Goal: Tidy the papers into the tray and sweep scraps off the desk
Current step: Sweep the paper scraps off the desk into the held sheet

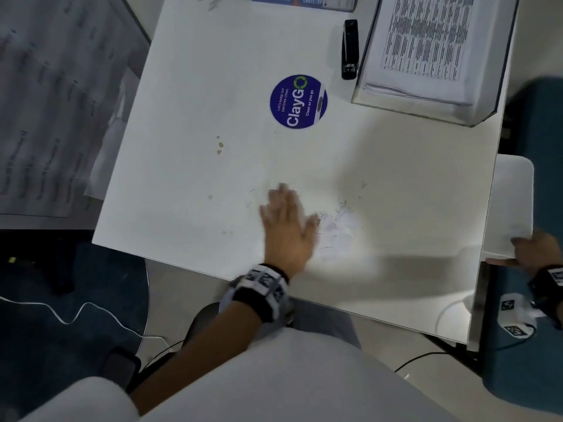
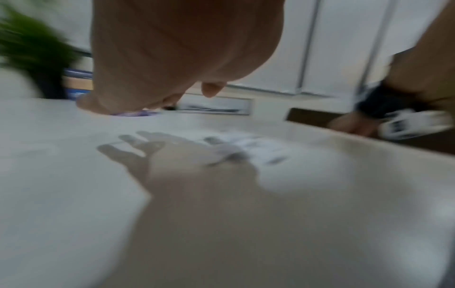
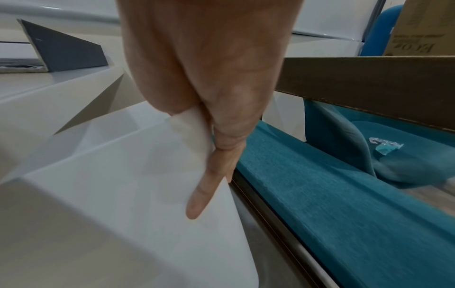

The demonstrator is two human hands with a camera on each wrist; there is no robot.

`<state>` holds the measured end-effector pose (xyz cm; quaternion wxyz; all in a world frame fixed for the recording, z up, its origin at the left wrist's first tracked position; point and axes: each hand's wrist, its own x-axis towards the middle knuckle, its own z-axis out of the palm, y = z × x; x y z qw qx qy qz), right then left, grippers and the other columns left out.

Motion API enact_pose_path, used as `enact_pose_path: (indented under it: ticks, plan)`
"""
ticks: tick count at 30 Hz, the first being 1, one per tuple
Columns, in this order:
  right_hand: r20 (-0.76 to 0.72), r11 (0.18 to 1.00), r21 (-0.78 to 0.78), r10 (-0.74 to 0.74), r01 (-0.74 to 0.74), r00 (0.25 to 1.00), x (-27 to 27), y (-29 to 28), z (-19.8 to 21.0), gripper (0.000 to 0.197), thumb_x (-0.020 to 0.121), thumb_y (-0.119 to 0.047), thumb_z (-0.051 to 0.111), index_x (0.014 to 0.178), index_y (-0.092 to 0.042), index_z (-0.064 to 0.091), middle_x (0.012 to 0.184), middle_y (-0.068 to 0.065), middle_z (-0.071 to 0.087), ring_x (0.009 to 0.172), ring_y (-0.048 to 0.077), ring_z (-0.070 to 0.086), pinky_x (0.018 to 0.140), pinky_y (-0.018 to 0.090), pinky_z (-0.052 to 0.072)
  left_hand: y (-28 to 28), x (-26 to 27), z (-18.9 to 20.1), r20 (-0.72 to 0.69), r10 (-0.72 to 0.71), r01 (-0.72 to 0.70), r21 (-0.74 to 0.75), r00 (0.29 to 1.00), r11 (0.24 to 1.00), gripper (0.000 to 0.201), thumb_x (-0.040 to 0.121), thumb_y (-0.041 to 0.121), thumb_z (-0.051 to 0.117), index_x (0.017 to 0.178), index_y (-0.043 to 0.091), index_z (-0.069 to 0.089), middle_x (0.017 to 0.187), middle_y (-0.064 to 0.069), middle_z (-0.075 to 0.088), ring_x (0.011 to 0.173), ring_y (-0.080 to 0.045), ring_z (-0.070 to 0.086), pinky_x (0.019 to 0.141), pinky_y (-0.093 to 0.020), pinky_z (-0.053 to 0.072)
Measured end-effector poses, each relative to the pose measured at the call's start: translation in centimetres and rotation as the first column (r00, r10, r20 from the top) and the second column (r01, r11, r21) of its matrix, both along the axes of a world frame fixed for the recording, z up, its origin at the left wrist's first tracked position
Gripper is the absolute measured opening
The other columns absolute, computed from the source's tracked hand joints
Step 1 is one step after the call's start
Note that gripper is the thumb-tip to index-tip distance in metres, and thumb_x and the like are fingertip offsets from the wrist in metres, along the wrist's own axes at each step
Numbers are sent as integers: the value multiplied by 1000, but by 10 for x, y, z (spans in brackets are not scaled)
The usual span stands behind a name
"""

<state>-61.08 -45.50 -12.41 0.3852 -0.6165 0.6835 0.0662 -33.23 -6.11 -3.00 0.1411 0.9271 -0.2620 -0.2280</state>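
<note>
My left hand [image 1: 285, 214] lies flat and open on the white desk [image 1: 189, 184], blurred, its fingers straight. Just right of it sits a small heap of white paper scraps [image 1: 338, 228], also blurred in the left wrist view as scraps [image 2: 248, 148] ahead of the palm [image 2: 152, 58]. At the desk's right edge my right hand [image 1: 531, 249] pinches a blank white sheet [image 1: 511, 202], held level with the desktop; thumb and fingers [image 3: 211, 155] clamp the sheet [image 3: 123, 185]. The dark tray [image 1: 420, 112] at the back right holds a stack of printed papers [image 1: 426, 50].
A black stapler [image 1: 349, 50] lies left of the tray. A round blue sticker [image 1: 298, 102] sits mid-desk, with brown crumbs [image 1: 220, 144] left of it. Books [image 1: 304, 1] stand at the back edge. A teal chair [image 3: 344, 194] and a cardboard box [image 3: 369, 81] flank the desk's right side.
</note>
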Motion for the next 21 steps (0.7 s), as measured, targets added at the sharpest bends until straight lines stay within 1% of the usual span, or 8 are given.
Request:
enact_pose_path:
  ticks: [4,6,7,9,13,16,18,21]
  plan:
    - [-52,990,18,139,-139,989,-12,-17,-16,33,69,-20,59,100,-9,57,116,23,60,98,47,61,37,60,49,44,55,-16,-1,343,-340,125,939,932,72,96,42,19,148,-5,1,158,-24,-5,146,-41,-8,119,-56,-6]
    - [-22,994,26,110,-109,994,5,-2,8,36,75,-16,55,109,-4,56,119,22,60,96,45,63,54,67,51,27,53,-25,-30,394,-386,148,919,911,76,96,43,23,146,-9,0,156,-30,-7,145,-45,-10,120,-56,-2]
    - [-20,996,20,91,-91,996,11,5,17,37,79,-11,52,114,-1,55,119,20,59,96,45,62,57,64,53,12,46,-28,-41,381,-373,141,923,917,79,94,45,21,146,-10,0,155,-33,-8,144,-46,-10,120,-56,-1]
    - [-29,994,6,108,-108,994,8,-2,7,38,78,-11,52,114,1,55,117,23,60,96,47,61,49,49,57,-24,25,-29,-65,290,-282,110,955,953,80,92,47,18,145,-11,0,154,-35,-9,144,-46,-10,120,-57,1]
    - [1,995,10,101,-101,995,-18,-32,-31,46,69,-20,50,112,-4,57,120,23,60,95,47,63,69,69,50,-80,-18,-29,-101,50,-45,58,994,997,77,96,46,23,146,-9,1,153,-33,-13,143,-45,-15,120,-53,-2]
    - [3,997,30,65,-65,998,7,-11,6,40,79,-10,49,118,-2,53,118,17,58,92,48,62,72,72,46,-104,-33,-25,-121,-46,51,35,992,998,74,96,41,29,146,-8,6,151,-29,-19,141,-45,-20,120,-54,-1]
    - [4,998,31,60,-60,998,24,4,29,42,79,-11,49,119,0,52,115,14,56,91,46,62,66,72,46,-107,-35,-20,-131,-215,213,-32,968,977,69,98,36,32,147,-5,9,155,-25,-14,144,-42,-17,121,-54,3]
    - [22,997,52,61,-62,998,37,18,50,38,83,-4,46,121,1,50,117,14,56,94,45,61,45,60,48,-86,-18,-10,-138,-410,374,-227,902,899,58,99,26,36,147,-2,21,160,-17,10,148,-35,-2,121,-49,10]
